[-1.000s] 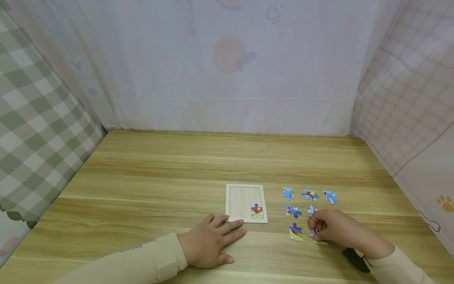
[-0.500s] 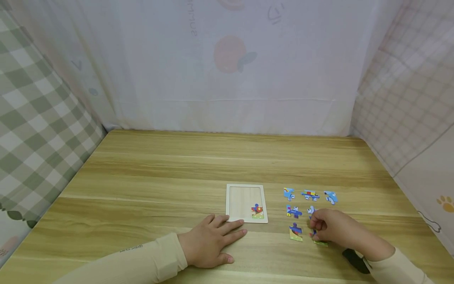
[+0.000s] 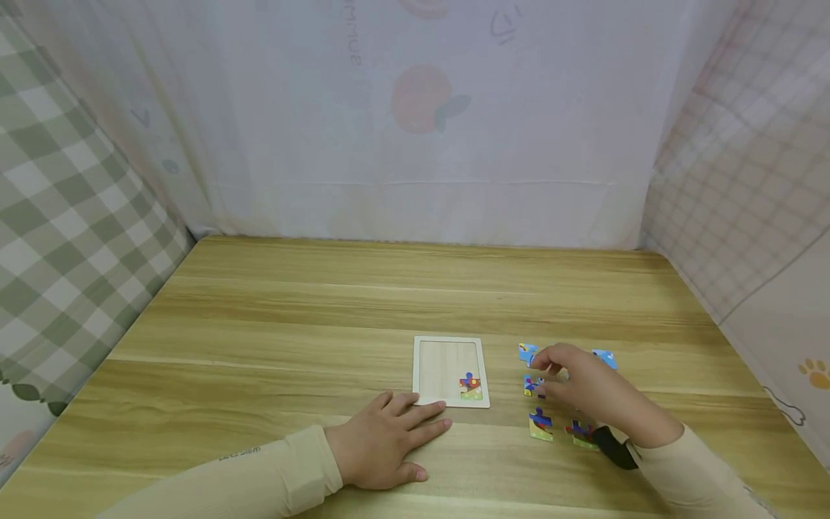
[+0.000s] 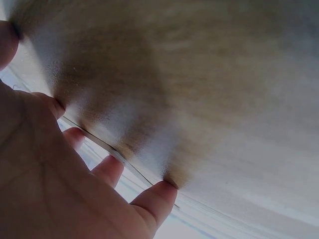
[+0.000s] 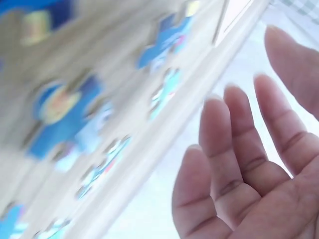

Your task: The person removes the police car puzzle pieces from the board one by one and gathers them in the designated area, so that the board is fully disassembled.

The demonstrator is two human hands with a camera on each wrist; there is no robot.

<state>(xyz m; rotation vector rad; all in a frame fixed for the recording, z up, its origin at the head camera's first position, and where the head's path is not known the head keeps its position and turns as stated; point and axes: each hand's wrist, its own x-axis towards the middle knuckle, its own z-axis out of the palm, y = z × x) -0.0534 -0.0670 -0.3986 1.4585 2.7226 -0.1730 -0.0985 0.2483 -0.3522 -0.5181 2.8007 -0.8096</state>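
The wooden puzzle tray point(image 3: 417, 367) is lying on the table point(image 3: 292, 324), holding one coloured piece point(image 3: 470, 386) in its near right corner. The right hand point(image 3: 577, 382) is hovering over the loose puzzle pieces point(image 3: 540, 424) beside the tray, fingers relaxed and holding nothing (wrist view blurred). The left hand point(image 3: 382, 447) is lying flat, fingers spread, touching the tray's near left corner.

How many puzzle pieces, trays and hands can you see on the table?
Tray: 1
Piece inside it: 1
Loose puzzle pieces: 5
Hands: 2, left hand and right hand
Total: 9; the right hand may hide more pieces.
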